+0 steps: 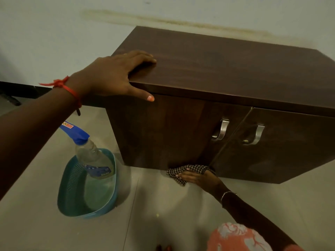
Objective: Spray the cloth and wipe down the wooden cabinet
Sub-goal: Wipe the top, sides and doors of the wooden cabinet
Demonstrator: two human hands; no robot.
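**Cloth pressed low on the cabinet door**

The wooden cabinet stretches left to right along the wall, its doors facing near. The right hand, fingers flat, presses the checked cloth against the left door's bottom edge, at the floor. The left hand lies spread and released on the top's near-left corner. At left, the spray bottle leans in a teal basket; the left forearm hides its nozzle tip.
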